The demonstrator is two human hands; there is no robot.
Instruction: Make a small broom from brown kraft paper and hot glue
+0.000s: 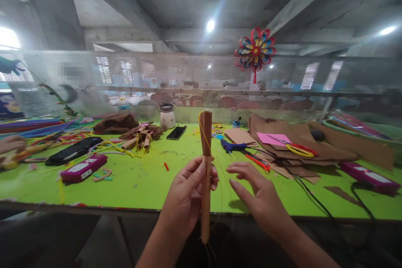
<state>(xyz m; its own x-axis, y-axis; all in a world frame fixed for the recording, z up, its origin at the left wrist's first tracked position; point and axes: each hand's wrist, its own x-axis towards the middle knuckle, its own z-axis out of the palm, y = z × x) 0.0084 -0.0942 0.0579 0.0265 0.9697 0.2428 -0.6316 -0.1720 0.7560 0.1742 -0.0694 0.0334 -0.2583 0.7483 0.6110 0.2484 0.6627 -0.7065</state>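
My left hand [188,197] grips a rolled brown paper tube [206,205] upright in front of me, thumb pressed on its middle. The upper part of the roll is darker brown and widens slightly toward the top. A thin yellow string [202,130] loops over that top and runs down its side; loose thread ends hang from the bottom. To the right, my right hand [260,192] hovers apart from the tube, thumb and fingers spread. Whether a strand of the thin thread touches its fingertips is too fine to tell.
On the green table [141,188] lie a blue glue gun [233,146], orange-handled cutter [257,161], yellow-red scissors [301,150], brown paper sheets [282,130], pink paper [273,138], a phone [176,132], a white jar [167,117] and a purple box [84,168]. Smaller rolled tubes [143,136] sit at left.
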